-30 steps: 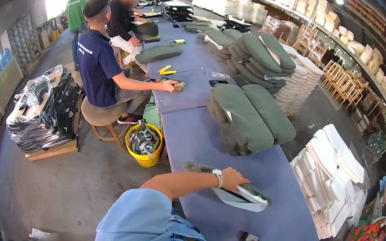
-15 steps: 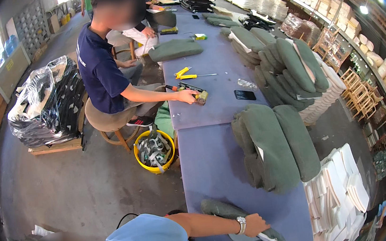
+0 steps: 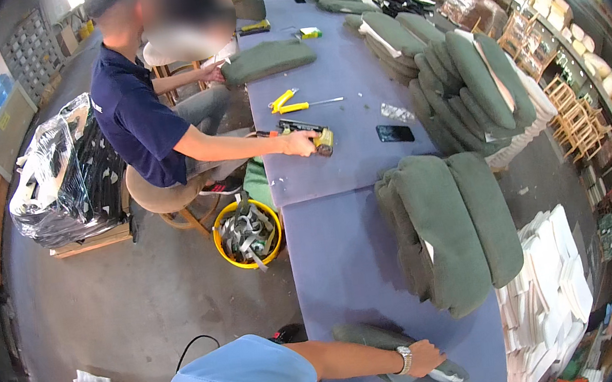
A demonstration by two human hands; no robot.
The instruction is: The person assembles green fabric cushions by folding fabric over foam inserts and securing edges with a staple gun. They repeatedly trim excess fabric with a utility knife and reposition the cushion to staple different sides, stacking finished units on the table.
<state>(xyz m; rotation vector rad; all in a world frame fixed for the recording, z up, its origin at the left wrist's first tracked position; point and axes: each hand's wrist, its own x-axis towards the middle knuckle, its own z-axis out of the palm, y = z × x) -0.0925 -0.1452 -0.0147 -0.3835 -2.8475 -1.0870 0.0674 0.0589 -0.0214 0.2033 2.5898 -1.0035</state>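
Observation:
My left arm, in a light blue sleeve and with a metal watch at the wrist, comes in from the lower edge and reaches right across the table (image 3: 329, 264). At its end my left hand (image 3: 425, 358) grips a dark green padded cushion (image 3: 364, 335) lying near the table's front. The fingers curl over the cushion toward its near end, where a pale patch of its underside shows. My right hand is out of view. Just beyond stands a stack of folded dark green cushions (image 3: 439, 229).
Left of the table sits a co-worker in a navy shirt (image 3: 135, 112), one hand on a staple gun (image 3: 322, 142). Yellow-handled tools (image 3: 289, 105) and a phone (image 3: 395, 133) lie farther up. A yellow bucket of scraps (image 3: 278, 243) stands on the floor; white sheets (image 3: 550, 276) are piled at right.
The view has shifted slightly. My left hand keeps its place on the cushion. The co-worker's far hand has moved from the lap to the end of a green cushion at the table edge.

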